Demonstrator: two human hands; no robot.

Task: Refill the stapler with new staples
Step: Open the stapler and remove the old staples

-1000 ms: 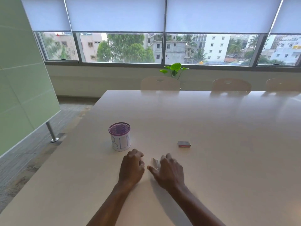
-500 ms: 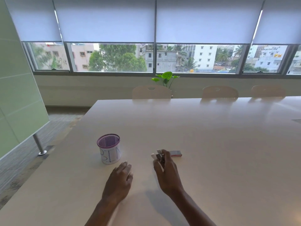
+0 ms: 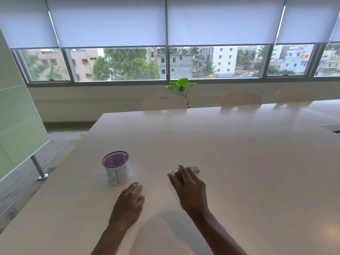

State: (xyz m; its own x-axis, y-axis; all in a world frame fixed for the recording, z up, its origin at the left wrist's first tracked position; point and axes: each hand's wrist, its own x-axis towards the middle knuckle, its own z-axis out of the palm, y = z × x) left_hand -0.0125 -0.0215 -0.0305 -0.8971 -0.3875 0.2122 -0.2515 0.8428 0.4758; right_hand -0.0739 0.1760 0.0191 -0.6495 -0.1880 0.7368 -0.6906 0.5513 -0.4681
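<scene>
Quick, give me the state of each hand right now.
Left hand: open, flat on the table, holding nothing.
Right hand: closed on the small stapler, just short of the staple box.

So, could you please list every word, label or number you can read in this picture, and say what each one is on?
"BIN": handwritten on the white paper wrapped around the purple mesh cup.
Small staple box just beyond the right hand: its label is too small and blurred to read.
Yellow sign on a building outside the window: blurred, unreadable.
</scene>
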